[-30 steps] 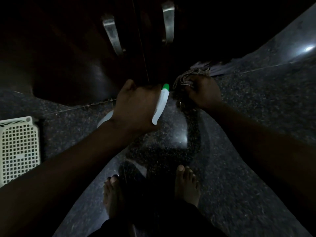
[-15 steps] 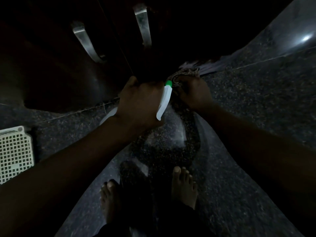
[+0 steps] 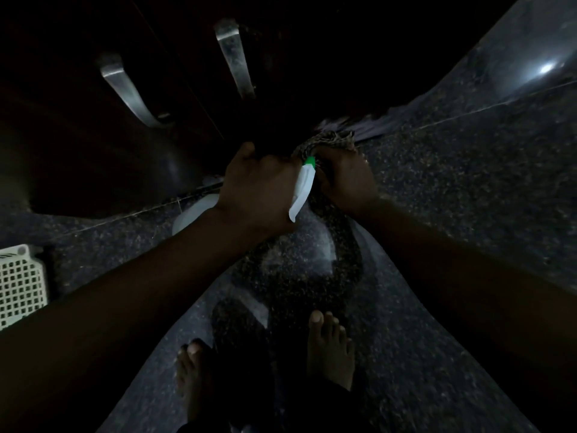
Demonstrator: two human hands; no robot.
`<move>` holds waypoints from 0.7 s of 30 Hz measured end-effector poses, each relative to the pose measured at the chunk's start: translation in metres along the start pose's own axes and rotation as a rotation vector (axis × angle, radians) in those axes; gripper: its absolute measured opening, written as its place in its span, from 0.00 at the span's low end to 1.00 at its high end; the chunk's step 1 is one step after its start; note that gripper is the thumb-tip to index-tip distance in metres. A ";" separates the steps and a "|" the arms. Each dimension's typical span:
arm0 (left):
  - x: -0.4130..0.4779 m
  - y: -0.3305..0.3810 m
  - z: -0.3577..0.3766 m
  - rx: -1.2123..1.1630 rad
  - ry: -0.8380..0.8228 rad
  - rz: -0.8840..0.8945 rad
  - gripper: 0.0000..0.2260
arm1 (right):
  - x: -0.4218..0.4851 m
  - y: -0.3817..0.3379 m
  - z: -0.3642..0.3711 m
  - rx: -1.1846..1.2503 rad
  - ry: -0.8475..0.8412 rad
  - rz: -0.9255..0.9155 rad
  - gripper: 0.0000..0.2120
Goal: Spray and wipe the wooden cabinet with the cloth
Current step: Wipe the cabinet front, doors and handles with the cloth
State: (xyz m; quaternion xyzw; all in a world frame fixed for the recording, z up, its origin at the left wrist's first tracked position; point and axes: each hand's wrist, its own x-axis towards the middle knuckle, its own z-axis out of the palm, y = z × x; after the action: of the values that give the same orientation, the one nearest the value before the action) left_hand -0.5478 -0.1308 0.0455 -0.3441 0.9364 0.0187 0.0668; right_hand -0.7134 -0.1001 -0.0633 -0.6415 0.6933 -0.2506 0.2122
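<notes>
The scene is very dim. My left hand (image 3: 254,190) grips a white spray bottle (image 3: 302,189) with a green nozzle tip, its body partly showing below my wrist. Right beside it, my right hand (image 3: 346,179) holds a bunched patterned cloth (image 3: 331,142) against the lower edge of the dark wooden cabinet (image 3: 78,157). The nozzle nearly touches the cloth. Two metal handles (image 3: 131,92) sit on the cabinet doors above the hands.
A white perforated plastic basket (image 3: 20,285) stands on the speckled dark floor (image 3: 468,189) at the left. My bare feet (image 3: 327,348) are below the hands. A pale fabric (image 3: 374,126) lies at the cabinet's base to the right.
Both hands have stayed together at the cabinet's lower edge. The view has shifted left, so the handles and basket sit further left in frame. My grips are unchanged.
</notes>
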 end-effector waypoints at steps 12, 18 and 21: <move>0.003 0.017 0.002 -0.073 -0.045 0.056 0.05 | -0.002 -0.002 -0.008 0.082 0.024 0.068 0.13; -0.001 0.016 -0.002 -0.111 0.043 0.033 0.05 | 0.002 0.028 -0.034 -0.031 0.153 0.253 0.13; 0.000 0.015 -0.003 -0.074 0.064 0.062 0.15 | 0.005 0.030 -0.039 -0.082 0.147 0.271 0.13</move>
State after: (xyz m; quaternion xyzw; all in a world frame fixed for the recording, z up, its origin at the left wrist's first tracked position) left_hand -0.5577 -0.1196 0.0486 -0.3176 0.9469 0.0445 0.0232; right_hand -0.7611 -0.1001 -0.0508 -0.5302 0.7968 -0.2374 0.1662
